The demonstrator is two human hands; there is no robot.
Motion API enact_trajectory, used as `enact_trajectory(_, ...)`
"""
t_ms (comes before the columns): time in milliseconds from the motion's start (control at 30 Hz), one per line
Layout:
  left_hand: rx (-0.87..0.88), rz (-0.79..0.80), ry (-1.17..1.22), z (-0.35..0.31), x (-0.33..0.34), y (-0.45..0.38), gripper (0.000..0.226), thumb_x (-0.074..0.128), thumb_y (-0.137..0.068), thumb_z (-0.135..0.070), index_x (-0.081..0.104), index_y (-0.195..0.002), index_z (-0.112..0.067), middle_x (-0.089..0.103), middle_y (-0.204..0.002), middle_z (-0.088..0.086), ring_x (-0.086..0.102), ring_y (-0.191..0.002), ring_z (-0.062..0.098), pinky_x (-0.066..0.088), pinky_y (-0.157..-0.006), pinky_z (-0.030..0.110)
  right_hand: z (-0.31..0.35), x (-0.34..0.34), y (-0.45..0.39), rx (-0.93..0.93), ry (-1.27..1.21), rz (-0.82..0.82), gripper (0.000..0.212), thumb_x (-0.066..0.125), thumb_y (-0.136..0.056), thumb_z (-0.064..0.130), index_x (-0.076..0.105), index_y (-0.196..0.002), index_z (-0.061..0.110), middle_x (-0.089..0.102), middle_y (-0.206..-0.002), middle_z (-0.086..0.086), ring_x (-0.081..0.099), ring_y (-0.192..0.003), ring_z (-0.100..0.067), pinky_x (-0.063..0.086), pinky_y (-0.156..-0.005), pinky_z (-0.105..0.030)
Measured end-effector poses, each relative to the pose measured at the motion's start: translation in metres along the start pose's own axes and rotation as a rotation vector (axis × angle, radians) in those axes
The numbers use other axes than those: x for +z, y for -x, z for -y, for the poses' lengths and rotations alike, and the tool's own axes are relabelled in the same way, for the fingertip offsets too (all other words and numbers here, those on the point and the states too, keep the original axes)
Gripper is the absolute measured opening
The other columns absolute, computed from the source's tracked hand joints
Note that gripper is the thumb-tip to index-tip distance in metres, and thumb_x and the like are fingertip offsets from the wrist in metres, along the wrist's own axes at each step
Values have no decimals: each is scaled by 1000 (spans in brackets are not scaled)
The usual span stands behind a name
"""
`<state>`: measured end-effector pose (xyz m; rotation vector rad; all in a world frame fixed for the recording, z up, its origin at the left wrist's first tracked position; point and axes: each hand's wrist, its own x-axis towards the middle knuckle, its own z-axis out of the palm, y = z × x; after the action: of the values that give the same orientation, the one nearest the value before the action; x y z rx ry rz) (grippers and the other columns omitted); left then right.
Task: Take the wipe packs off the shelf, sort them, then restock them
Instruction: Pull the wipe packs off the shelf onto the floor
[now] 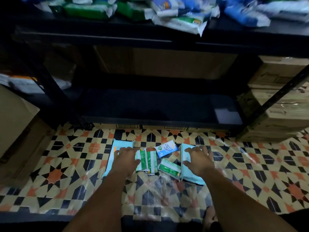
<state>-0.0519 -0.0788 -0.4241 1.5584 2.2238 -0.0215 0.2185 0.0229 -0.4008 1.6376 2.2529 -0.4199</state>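
Several wipe packs lie on the patterned tile floor in front of a black shelf unit [160,122]. My left hand [126,159] rests with spread fingers on a large pale blue pack [115,148] at the left. My right hand [199,159] lies flat, fingers spread, on another pale blue pack [188,174] at the right. Between them sit a green-and-white pack [148,162], a smaller green pack [169,169] and a small blue-and-white pack [166,149]. The shelf board directly ahead is bare; the shelf above holds a heap of green, blue and white packs [177,12].
Cardboard boxes [277,101] are stacked to the right of the shelf unit, and a large box [15,131] stands at the left. Flat cartons sit under the lowest board. My foot [210,218] shows at the bottom edge.
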Motion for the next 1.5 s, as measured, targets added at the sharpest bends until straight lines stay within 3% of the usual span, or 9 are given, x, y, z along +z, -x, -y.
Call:
enact_trajectory(200, 90, -197, 97, -35, -63, 4, 27, 52, -97, -30, 62, -120, -22, 69, -111, 5, 63, -101, 27, 50, -84, 38, 5, -53, 19, 12, -59, -159, 38, 57, -97, 48, 57, -132, 34, 55, -138, -3, 31, -137, -29, 27, -108, -46)
enact_trajectory(267, 150, -282, 120, -50, -86, 11, 30, 51, -98, -25, 61, -126, -25, 68, -112, 3, 62, -101, 25, 52, -86, 40, 4, -74, 26, -10, -75, -232, 28, 57, -97, 43, 62, -122, 31, 55, -134, -2, 33, -133, -27, 28, -106, -44)
enact_trajectory(500, 381, -601, -17, -99, -172, 17, 38, 53, -100, -30, 56, -137, -26, 61, -119, -2, 53, -111, 21, 48, -93, 37, -7, -152, 39, -56, -113, -487, 37, 54, -99, 40, 51, -136, 33, 55, -130, 2, 35, -129, -24, 31, -101, -41)
enact_trajectory(633, 497, -917, -125, -129, -236, 18, 43, 67, -90, -34, 60, -131, -24, 56, -114, 1, 50, -107, 25, 48, -87, 37, -16, -208, 45, -100, -71, -734, 32, 53, -100, 40, 56, -130, 29, 59, -120, 4, 44, -119, -23, 38, -96, -39)
enact_trajectory(733, 500, -1029, -184, -149, -285, 14, 56, 71, -85, -44, 53, -135, -27, 49, -128, 5, 43, -121, 30, 44, -95, 43, -23, -250, 43, -137, -49, -923, 28, 57, -97, 39, 62, -122, 25, 62, -112, 2, 48, -112, -25, 39, -91, -39)
enact_trajectory(967, 401, -755, -335, -184, -361, -19, 108, 60, -70, -86, 9, -155, -44, 10, -164, 6, 5, -151, 40, 18, -119, 57, -35, -334, 23, -84, 9, -1058, 35, 55, -97, 43, 59, -125, 22, 58, -119, -6, 45, -114, -31, 39, -90, -44)
enact_trajectory(1200, 485, -515, -420, -195, -400, -61, 135, 54, -41, -104, -10, -152, -57, -14, -168, -9, -21, -153, 29, -9, -121, 59, -31, -391, -19, -60, -64, -796, 63, 48, -96, 45, 28, -154, 35, 31, -157, -7, 22, -140, -37, 23, -111, -50)
enact_trajectory(1367, 562, -307, -397, -205, -417, -85, 125, 55, -46, -101, -11, -146, -66, -16, -165, -21, -27, -150, 16, -14, -117, 65, -22, -412, -58, 23, -114, -563, 68, 43, -99, 54, 8, -156, 47, 8, -168, -2, 4, -151, -43, 9, -117, -64)
enact_trajectory(1500, 520, -312, -226, -212, -414, -103, 85, 24, -73, -97, 23, -150, -59, 3, -166, -22, -27, -149, 7, -9, -116, 69, -17, -413, -80, 57, -120, -563, 64, 38, -103, 53, 4, -157, 48, 4, -169, -4, 12, -150, -45, 12, -116, -66)
